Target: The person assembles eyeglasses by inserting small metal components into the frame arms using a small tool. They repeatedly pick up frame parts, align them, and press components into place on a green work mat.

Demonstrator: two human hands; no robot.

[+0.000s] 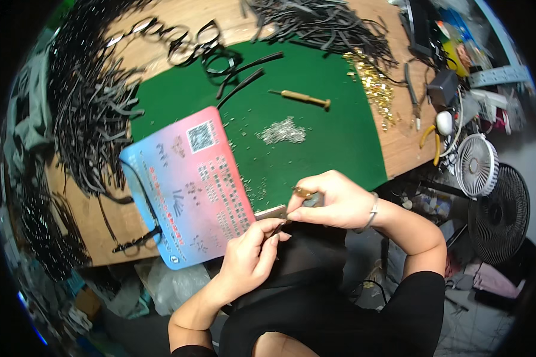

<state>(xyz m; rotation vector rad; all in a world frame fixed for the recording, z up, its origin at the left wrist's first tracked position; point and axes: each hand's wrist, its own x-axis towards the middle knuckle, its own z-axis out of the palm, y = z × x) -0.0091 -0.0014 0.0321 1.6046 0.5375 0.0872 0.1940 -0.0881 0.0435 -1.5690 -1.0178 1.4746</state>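
Near the front edge of the table my two hands meet. My right hand (335, 202) is closed round a brass-coloured screwdriver (304, 193), whose tip is hidden by the fingers. Pinched in my left hand (249, 257) is a small dark piece (277, 231), mostly covered by the fingertips and too small to name. Just beyond lies a pink and blue printed sheet (181, 193) on the green mat (339, 131), with a black eyeglass frame (138, 243) at its left edge. A heap of tiny silver screws (283, 132) and another screwdriver (304, 98) lie farther back.
Bundles of black temple arms (95, 119) crowd the left side, and more (321, 27) lie at the back. Black glasses frames (208, 37) stand near them. Gold-coloured small parts (372, 89), pliers (433, 143) and a white fan (476, 165) are at right.
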